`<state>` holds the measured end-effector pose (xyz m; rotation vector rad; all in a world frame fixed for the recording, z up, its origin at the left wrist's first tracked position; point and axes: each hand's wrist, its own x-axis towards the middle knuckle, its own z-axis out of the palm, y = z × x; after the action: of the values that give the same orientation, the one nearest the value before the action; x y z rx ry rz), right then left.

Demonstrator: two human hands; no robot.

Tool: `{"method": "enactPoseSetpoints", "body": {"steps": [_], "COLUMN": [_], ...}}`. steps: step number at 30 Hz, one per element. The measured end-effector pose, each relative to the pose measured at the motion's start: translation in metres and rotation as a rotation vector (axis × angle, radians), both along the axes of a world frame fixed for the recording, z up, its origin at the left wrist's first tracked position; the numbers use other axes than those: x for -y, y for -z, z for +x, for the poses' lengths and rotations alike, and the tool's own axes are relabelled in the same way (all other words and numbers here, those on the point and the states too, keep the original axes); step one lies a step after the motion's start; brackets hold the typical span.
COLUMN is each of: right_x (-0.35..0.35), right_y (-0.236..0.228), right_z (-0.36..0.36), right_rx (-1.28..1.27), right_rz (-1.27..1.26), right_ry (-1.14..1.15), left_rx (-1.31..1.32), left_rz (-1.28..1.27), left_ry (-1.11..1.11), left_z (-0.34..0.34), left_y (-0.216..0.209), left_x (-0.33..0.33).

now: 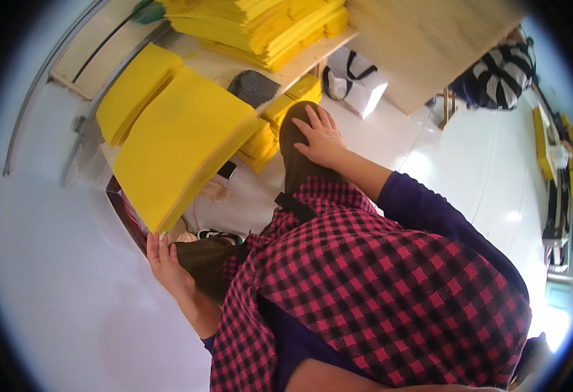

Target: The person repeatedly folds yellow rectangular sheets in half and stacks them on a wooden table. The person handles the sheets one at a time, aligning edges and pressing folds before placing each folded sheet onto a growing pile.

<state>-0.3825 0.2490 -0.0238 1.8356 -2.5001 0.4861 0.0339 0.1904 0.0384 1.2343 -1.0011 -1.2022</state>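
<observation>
2 hands are in my view, and each rests on a knee in brown trousers. I see the right hand (322, 138) lying flat on the right knee (294, 140), its fingers (314, 116) spread apart and clamped on nothing. The left hand (164, 263) sits at the side of the left knee (201, 261), fingers together and pointing up, close under the lower corner of a big stack of yellow sheets (178, 140); I cannot tell whether they touch it. That stack tilts out over the edge of the wooden tabletop (218, 65). Just beside it on the left lies 1 smaller yellow stack (136, 88), and behind both a tall heap of yellow sheets (260, 26) fills the back of the tabletop. A dark grey pouch (254, 86) lies between the big stack and the heap. More yellow sheets (270, 127) are piled below the tabletop, near the right knee. A white bag with black handles (358, 81) stands on the pale floor (469, 170), and a red and black checked shirt (378, 287) fills the foreground.
</observation>
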Motion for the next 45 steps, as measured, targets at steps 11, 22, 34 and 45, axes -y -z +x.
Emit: {"method": "enactPoseSetpoints", "body": {"steps": [11,22,34,45], "right_x": [-0.024,-0.034,-0.033,-0.046], "right_y": [0.001,0.002,0.002,-0.005], "right_z": [0.018,0.018,0.018,0.007], "right_rx": [0.121,0.214,0.235,0.132], "right_rz": [-0.038,-0.049,-0.119,-0.127], "right_ry": [-0.261,-0.344,-0.288,-0.084], "left_rx": [0.222,0.309,0.28,0.182], "left_rz": [0.039,0.002,0.035,0.049], "left_ry": [0.277,0.454,0.523,0.371], "left_z": [-0.092,-0.15,-0.149,-0.095], "left_y": [-0.029,-0.047,-0.039,-0.023], "left_x": [0.002,-0.004,0.02,0.021]}}
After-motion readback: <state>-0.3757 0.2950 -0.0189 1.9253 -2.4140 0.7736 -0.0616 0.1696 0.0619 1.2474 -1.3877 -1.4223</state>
